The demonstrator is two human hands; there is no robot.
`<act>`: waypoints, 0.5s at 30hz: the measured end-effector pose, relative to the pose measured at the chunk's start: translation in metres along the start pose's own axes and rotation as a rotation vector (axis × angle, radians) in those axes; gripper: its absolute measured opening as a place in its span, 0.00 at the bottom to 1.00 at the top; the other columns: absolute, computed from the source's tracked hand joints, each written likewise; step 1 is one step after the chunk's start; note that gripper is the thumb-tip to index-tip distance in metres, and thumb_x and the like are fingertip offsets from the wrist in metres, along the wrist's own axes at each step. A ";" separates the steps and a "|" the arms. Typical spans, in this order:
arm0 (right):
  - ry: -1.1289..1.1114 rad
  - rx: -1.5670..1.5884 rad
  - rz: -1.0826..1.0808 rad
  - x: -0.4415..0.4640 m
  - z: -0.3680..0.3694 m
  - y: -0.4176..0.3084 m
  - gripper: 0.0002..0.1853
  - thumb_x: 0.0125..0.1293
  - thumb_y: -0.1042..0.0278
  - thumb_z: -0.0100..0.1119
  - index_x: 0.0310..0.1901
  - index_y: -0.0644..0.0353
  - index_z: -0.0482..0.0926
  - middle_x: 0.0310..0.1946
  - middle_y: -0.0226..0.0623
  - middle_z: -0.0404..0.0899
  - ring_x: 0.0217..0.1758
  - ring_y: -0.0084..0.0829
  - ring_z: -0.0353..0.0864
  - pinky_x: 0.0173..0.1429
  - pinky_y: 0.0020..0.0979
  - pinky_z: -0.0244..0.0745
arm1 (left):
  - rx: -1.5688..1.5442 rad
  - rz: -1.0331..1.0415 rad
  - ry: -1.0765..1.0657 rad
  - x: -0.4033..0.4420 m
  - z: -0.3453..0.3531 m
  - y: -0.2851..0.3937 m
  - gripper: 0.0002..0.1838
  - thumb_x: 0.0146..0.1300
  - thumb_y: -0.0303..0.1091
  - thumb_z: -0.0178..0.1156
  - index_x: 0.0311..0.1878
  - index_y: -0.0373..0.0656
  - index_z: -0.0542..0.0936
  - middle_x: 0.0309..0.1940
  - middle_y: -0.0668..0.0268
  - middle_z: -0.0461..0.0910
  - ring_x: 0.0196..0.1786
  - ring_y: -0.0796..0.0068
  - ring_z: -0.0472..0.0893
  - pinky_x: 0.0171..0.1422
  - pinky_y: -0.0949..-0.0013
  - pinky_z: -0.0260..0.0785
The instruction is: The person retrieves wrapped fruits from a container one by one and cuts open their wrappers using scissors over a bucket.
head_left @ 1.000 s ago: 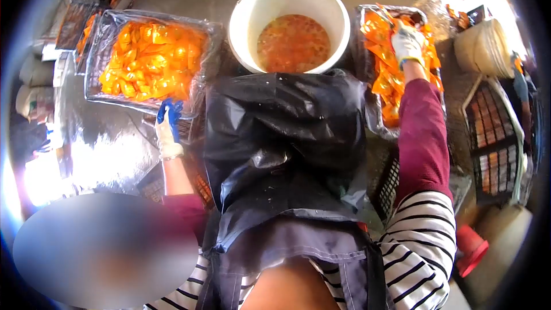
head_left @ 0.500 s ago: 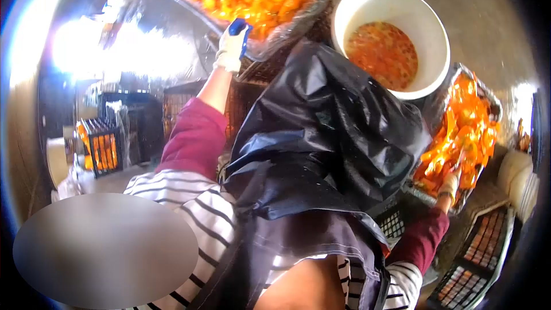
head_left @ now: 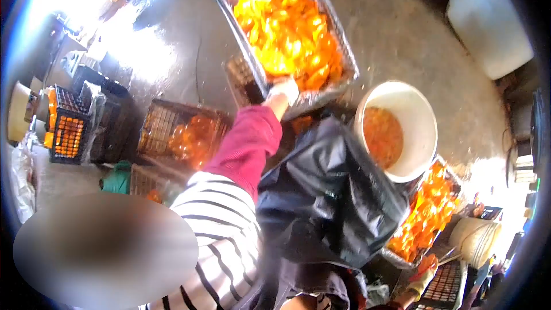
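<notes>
The gloved left hand (head_left: 284,88) is at the near edge of a plastic-lined crate (head_left: 348,60) heaped with orange pepper pieces (head_left: 290,37); the gloved right hand (head_left: 423,275) is near another lined crate's corner (head_left: 400,260). I cannot tell either hand's opening or hold

Just beyond my left hand (head_left: 283,89), glossy clear plastic film (head_left: 348,60) crinkles over smooth, shiny orange pieces (head_left: 287,34). Between my hands I see a creased, glossy black apron (head_left: 336,195). The maroon sleeve (head_left: 247,146) behind my left hand is matt cloth; the glove on my right hand (head_left: 423,275), blurred, looks like fabric.
</notes>
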State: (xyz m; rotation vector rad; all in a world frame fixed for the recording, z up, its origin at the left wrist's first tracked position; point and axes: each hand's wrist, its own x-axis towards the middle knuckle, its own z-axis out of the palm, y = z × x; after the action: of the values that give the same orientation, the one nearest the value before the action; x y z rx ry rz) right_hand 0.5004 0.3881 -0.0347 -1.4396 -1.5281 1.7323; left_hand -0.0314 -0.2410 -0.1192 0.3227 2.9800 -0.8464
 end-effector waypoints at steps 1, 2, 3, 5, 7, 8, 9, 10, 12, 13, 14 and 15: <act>-0.034 0.026 -0.046 -0.002 0.012 -0.015 0.19 0.70 0.58 0.44 0.58 0.58 0.67 0.51 0.34 0.74 0.54 0.33 0.73 0.62 0.33 0.65 | -0.699 -0.249 -0.058 0.015 0.011 0.002 0.20 0.62 0.38 0.46 0.50 0.34 0.75 0.43 0.48 0.79 0.48 0.53 0.79 0.53 0.56 0.70; -0.066 0.042 -0.085 -0.017 0.034 -0.033 0.19 0.70 0.58 0.44 0.58 0.58 0.67 0.51 0.34 0.73 0.54 0.32 0.73 0.62 0.33 0.65 | -0.776 -0.245 -0.137 0.001 -0.026 -0.012 0.19 0.63 0.39 0.45 0.51 0.37 0.75 0.44 0.50 0.79 0.50 0.54 0.78 0.55 0.59 0.69; -0.100 0.056 -0.118 -0.037 0.063 -0.049 0.19 0.70 0.59 0.44 0.58 0.58 0.67 0.52 0.34 0.73 0.54 0.32 0.73 0.62 0.32 0.64 | -0.860 -0.251 -0.144 -0.001 -0.033 -0.022 0.18 0.62 0.40 0.47 0.50 0.40 0.76 0.44 0.52 0.79 0.50 0.55 0.78 0.55 0.58 0.69; -0.170 0.072 -0.166 -0.072 0.110 -0.070 0.18 0.70 0.60 0.44 0.58 0.58 0.67 0.52 0.34 0.73 0.55 0.32 0.72 0.63 0.32 0.64 | -1.004 -0.252 -0.050 0.001 -0.029 -0.028 0.17 0.59 0.46 0.52 0.45 0.47 0.79 0.42 0.56 0.80 0.48 0.58 0.79 0.50 0.58 0.71; -0.269 0.006 -0.211 -0.092 0.142 -0.086 0.21 0.70 0.58 0.42 0.61 0.58 0.64 0.56 0.35 0.69 0.59 0.32 0.68 0.66 0.33 0.60 | -1.663 -0.482 -0.100 0.031 0.003 -0.035 0.15 0.60 0.47 0.55 0.42 0.47 0.79 0.38 0.59 0.80 0.41 0.63 0.79 0.42 0.63 0.73; -0.332 -0.061 -0.243 -0.103 0.165 -0.098 0.24 0.70 0.56 0.39 0.64 0.58 0.61 0.61 0.36 0.65 0.63 0.34 0.64 0.68 0.35 0.56 | -2.302 -0.766 -0.241 -0.004 -0.066 -0.056 0.14 0.61 0.45 0.55 0.43 0.49 0.80 0.41 0.64 0.79 0.39 0.67 0.78 0.40 0.63 0.73; -0.394 -0.126 -0.279 -0.113 0.188 -0.110 0.27 0.70 0.54 0.37 0.67 0.57 0.58 0.65 0.38 0.61 0.67 0.35 0.61 0.71 0.36 0.53 | -2.604 -0.592 -0.132 0.004 -0.048 -0.057 0.16 0.60 0.44 0.58 0.49 0.49 0.77 0.46 0.67 0.77 0.42 0.67 0.77 0.40 0.60 0.73; -0.475 -0.008 -0.240 -0.104 0.210 -0.111 0.27 0.70 0.53 0.36 0.67 0.57 0.57 0.66 0.37 0.60 0.68 0.34 0.59 0.71 0.36 0.52 | -2.908 -0.380 -0.071 0.011 -0.033 -0.059 0.21 0.59 0.43 0.61 0.54 0.49 0.74 0.50 0.69 0.75 0.45 0.67 0.76 0.40 0.58 0.73; -0.490 0.005 -0.310 -0.066 0.231 -0.078 0.29 0.71 0.50 0.35 0.67 0.57 0.57 0.67 0.36 0.57 0.70 0.34 0.56 0.73 0.36 0.48 | -3.002 -0.339 0.031 -0.013 -0.089 -0.063 0.21 0.59 0.43 0.62 0.55 0.53 0.74 0.51 0.71 0.75 0.48 0.68 0.76 0.46 0.61 0.72; -0.413 -0.108 -0.414 -0.042 0.237 -0.053 0.30 0.71 0.48 0.35 0.67 0.58 0.56 0.68 0.36 0.55 0.71 0.34 0.54 0.74 0.36 0.46 | -2.981 -0.360 -0.042 -0.009 -0.095 -0.057 0.19 0.59 0.43 0.62 0.54 0.52 0.75 0.50 0.70 0.76 0.47 0.69 0.77 0.45 0.64 0.72; -0.563 -0.150 -0.500 -0.068 0.276 -0.066 0.30 0.71 0.46 0.36 0.67 0.59 0.58 0.66 0.36 0.59 0.68 0.34 0.60 0.72 0.35 0.50 | -2.959 -0.370 -0.111 0.001 -0.100 -0.050 0.18 0.59 0.42 0.62 0.52 0.51 0.76 0.49 0.69 0.77 0.47 0.70 0.77 0.45 0.67 0.72; -0.726 -0.069 -0.397 -0.066 0.309 -0.070 0.28 0.71 0.52 0.36 0.66 0.62 0.59 0.63 0.39 0.62 0.65 0.35 0.64 0.70 0.34 0.55 | -2.724 -0.254 0.004 0.008 -0.106 -0.038 0.17 0.59 0.41 0.61 0.50 0.47 0.77 0.46 0.67 0.78 0.45 0.72 0.78 0.43 0.68 0.72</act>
State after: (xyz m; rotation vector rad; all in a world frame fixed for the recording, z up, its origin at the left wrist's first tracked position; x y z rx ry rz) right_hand 0.2339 0.2101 0.0133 -0.4582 -2.0597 2.0502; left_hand -0.0438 -0.2155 -0.0101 -0.2358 1.3993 2.6276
